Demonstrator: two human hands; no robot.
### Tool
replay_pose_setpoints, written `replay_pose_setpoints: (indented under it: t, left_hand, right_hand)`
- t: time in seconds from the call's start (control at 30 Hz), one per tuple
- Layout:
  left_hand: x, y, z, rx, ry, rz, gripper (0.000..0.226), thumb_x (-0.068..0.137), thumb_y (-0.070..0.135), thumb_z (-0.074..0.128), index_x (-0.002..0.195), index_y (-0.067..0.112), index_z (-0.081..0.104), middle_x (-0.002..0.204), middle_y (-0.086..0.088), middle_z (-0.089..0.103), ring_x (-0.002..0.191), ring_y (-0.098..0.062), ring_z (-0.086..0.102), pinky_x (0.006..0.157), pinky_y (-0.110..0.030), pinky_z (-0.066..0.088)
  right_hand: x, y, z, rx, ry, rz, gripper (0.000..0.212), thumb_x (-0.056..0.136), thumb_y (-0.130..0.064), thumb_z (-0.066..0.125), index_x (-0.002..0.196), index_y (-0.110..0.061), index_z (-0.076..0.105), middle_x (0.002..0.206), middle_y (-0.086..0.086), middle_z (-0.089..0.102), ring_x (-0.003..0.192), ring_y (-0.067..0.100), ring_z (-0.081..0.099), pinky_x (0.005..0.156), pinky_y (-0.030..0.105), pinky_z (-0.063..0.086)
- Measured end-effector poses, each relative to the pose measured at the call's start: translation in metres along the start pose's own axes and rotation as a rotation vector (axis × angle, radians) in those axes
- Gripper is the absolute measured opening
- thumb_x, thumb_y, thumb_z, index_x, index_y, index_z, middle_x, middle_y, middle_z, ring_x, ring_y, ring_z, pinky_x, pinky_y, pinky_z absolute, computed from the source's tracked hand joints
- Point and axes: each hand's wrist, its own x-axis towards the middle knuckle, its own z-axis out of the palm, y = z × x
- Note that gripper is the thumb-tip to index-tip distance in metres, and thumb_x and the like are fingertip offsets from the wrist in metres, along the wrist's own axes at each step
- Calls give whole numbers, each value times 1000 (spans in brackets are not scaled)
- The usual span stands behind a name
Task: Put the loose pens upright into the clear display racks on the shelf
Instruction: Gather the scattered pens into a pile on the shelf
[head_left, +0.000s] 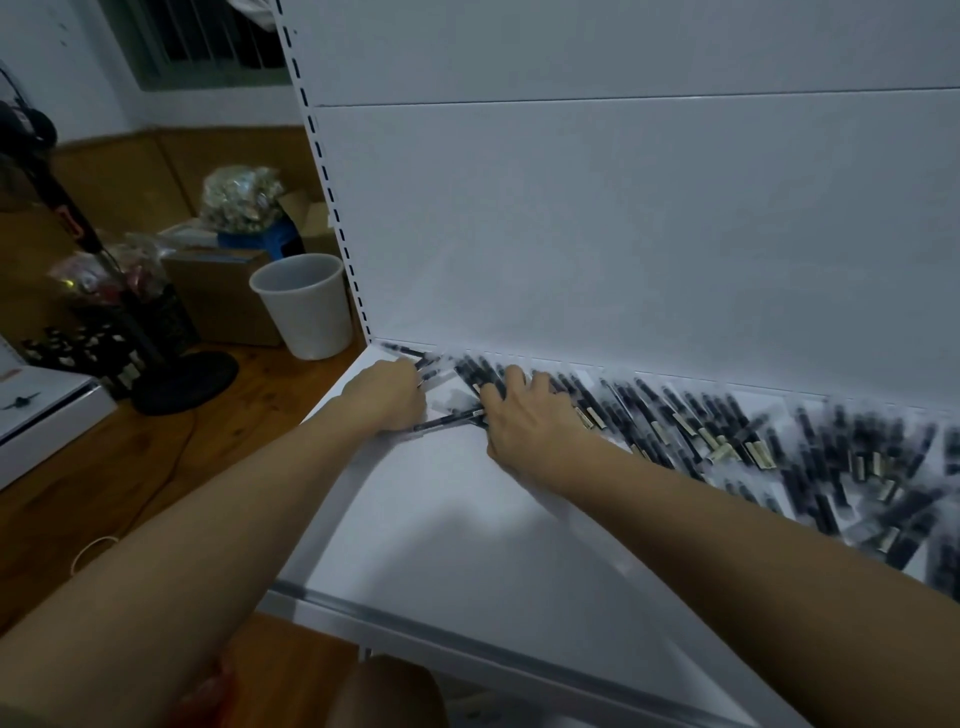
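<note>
white shelf board (441, 545) is seen nearest, bare on the near side of both hands, with wooden floor (156, 467) below it to the left of the left forearm. to the right of the right forearm the loose pens (810, 457) are strewn lying down along the back of the shelf, none seen upright.

further in, the left hand (387, 395) is curled at the back left corner. dark barrels stick out past its knuckles, so a few pens are judged to be gripped in it, though its fingers are hidden. the right hand (524, 421) is laid just beside it, fingers spread flat over more pens, nothing pinched. the hands are slightly apart, and a single pen (447, 420) is lying flat between them.

a patch of clear plastic (457, 400) can be made out just beyond that pen. whether it is a rack cannot be told through the blur. beyond the fingertips the white back panel (623, 234) rises.

from here, round barrels could be rolled toward the open left edge and lost to the floor if they are swept by the spread right hand. a loosely gripped bundle could be fanned out and jammed against the panel. a light plastic holder could be tipped or shoved aside if pens are pushed in at a slant.
</note>
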Motion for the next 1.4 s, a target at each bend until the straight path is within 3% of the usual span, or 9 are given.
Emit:
replay_pose_setpoints:
  t: [0.1,0.27,0.53,0.67,0.87,1.0,1.17,1.27,1.4]
  left_hand:
    - [-7,-1,0,-22,9,7,24,96,27,55,108,6,53,109,-15,63,85,-27,52,70,-34,41]
    - [-18,0,-4,-145,3,2,14,99,23,51,103,10,48,98,-9,55,87,-26,53,70,-33,39]
    - [-37,11,-1,-184,6,48,12,102,23,45,100,12,49,96,-10,59,77,-20,54,63,-34,42]
    - [-46,25,-4,-433,16,15,11,103,21,44,103,12,50,92,-12,64,77,-27,66,65,-39,58]
    - [-61,74,-12,-1107,-69,-13,12,102,7,46,105,4,57,95,-20,70,65,-23,65,53,-32,53]
    - [-71,133,-7,-1242,-179,13,13,99,-1,51,109,-4,59,83,-19,65,65,-22,63,59,-34,57]
    - [-72,225,-2,-1252,-297,51,26,96,-6,51,122,-6,47,84,-25,66,60,-23,67,70,-44,62]
    - [-75,271,-2,-1226,-356,60,29,97,-6,49,125,-3,41,88,-26,65,64,-26,65,68,-41,61]
    - [-80,306,-5,-1076,-282,110,9,92,-3,57,92,3,51,85,-22,61,65,-29,58,64,-41,54]
  right_hand:
    - [-3,-3,3,-18,7,34,29,104,-20,41,130,-7,44,130,18,41,113,37,49,72,43,42]
    - [1,5,8,-2,-12,17,33,103,-20,43,130,-2,47,124,18,42,108,35,49,83,44,55]
    - [-13,28,-4,-45,-140,4,35,104,-26,44,126,-2,57,113,19,50,96,28,44,78,34,47]
    - [-33,49,-27,159,-193,25,29,107,-27,46,120,-2,53,103,14,43,95,24,40,77,33,37]
    - [-60,100,-44,417,-138,202,25,103,-33,56,106,-11,46,130,21,47,94,31,43,82,38,43]
    - [-89,152,-50,454,-182,266,29,110,-29,42,86,-12,43,98,15,48,93,33,46,77,36,38]
    - [-128,208,-31,413,-230,408,38,112,-21,35,74,-17,37,96,16,49,95,35,55,73,37,37]
    - [-139,229,-15,501,-174,544,24,110,-30,43,99,-9,48,103,14,53,91,33,52,73,35,42]
    - [-146,250,4,642,-53,660,40,106,-35,53,134,-7,46,133,20,51,102,35,59,77,36,45]
